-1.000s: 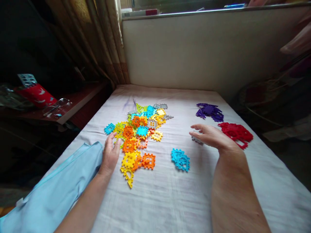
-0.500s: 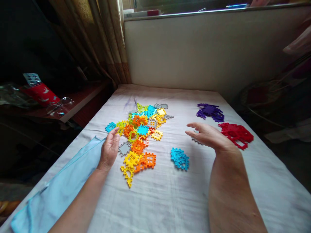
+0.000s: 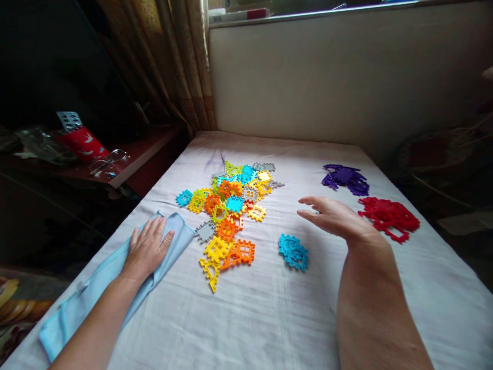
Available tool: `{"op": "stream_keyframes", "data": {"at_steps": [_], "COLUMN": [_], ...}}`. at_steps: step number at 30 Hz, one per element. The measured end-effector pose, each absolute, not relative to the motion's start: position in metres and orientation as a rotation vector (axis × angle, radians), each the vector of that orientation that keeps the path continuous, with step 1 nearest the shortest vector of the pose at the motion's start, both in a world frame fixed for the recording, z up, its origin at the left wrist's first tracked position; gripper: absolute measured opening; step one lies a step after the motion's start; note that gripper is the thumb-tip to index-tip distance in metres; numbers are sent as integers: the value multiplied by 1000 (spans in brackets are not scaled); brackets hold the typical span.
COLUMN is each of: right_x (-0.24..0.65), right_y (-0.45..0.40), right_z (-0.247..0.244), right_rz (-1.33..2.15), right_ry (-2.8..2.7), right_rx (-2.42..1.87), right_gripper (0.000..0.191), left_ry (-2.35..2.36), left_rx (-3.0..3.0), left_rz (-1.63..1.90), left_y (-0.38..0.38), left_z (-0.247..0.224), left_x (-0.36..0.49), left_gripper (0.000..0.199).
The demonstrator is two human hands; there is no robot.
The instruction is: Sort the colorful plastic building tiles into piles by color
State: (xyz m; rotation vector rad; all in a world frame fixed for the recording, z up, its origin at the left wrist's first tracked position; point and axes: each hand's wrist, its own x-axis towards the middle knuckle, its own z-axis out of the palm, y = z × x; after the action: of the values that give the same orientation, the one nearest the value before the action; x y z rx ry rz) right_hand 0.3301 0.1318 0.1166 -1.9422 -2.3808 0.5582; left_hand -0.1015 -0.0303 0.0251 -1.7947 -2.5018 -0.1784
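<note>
My left hand (image 3: 148, 246) lies flat with fingers spread on a folded light-blue cloth (image 3: 175, 241). To its right spreads a mixed heap of interlocking plastic building pieces, among them a grey square piece (image 3: 205, 232), an orange window piece (image 3: 245, 252) and a yellow triangular piece (image 3: 210, 273). My right hand (image 3: 329, 213) hovers over the bed-like surface, thumb and fingers apart, with nothing visible between them. Below and left of it is a small pile of blue pieces (image 3: 294, 253). Beyond its wrist lie red pieces (image 3: 391, 217), with purple pieces (image 3: 345, 179) farther back.
A white sheet (image 3: 265, 318) covers the surface, which meets a pale wall (image 3: 308, 82) at the back. On the left, a dark red side table (image 3: 142, 154) carries eyeglasses (image 3: 110, 160) and a red container (image 3: 85, 144). A curtain (image 3: 185, 61) hangs behind it.
My left hand has moved left and down from beside the mixed pieces onto the cloth. My right hand stays in nearly the same pose. The view has shifted slightly, moving the scene rightward.
</note>
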Motion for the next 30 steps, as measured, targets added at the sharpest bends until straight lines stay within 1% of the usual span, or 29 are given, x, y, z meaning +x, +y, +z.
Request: {"op": "stream_keyframes", "data": {"at_steps": [3,6,10,12,14,17,20,23,26,30], "right_x": [331,332,332,331,331,332,334,335,335,334], "right_y": [132,133,134,133,132,133,135,136,135,133], "right_z": [116,115,115,116,117,116,113,110,110,112], "right_rz": [562,565,559,564,571,560,543,540,551,563], "right_ry": [-2394,-2398,-2401,-2410,-2414,-2413,-2411,-2404,-2412,-2409], "right_rx": [-1928,-1920,-1930,-1922,-1918,-1920,-1902,-1874,-1832,-1832], "right_gripper": [47,47,48,48,47,47,48,46,44,43], "left_ry": [-2607,-2615,-2521,-2503,-2489,-2482,-2419,-2238,-2146,-2217], "left_rx": [-1714,-1681,-1701,-1674,-1621,-1527,-1507,-1769,-2173,-2277], "left_rz": [-100,-169,-315,-306,-271,-223,-303,-420,-367,-290], "left_y": [-28,-26,-25,-24,-23,-23,-20,-13,-5,1], "left_z": [29,34,41,46,51,58,62,59,54,51], "left_x": [-104,-112,-125,-130,-134,-135,-122,-91,-57,-34], "left_gripper": [69,65,47,40,37,37,42,47,46,48]}}
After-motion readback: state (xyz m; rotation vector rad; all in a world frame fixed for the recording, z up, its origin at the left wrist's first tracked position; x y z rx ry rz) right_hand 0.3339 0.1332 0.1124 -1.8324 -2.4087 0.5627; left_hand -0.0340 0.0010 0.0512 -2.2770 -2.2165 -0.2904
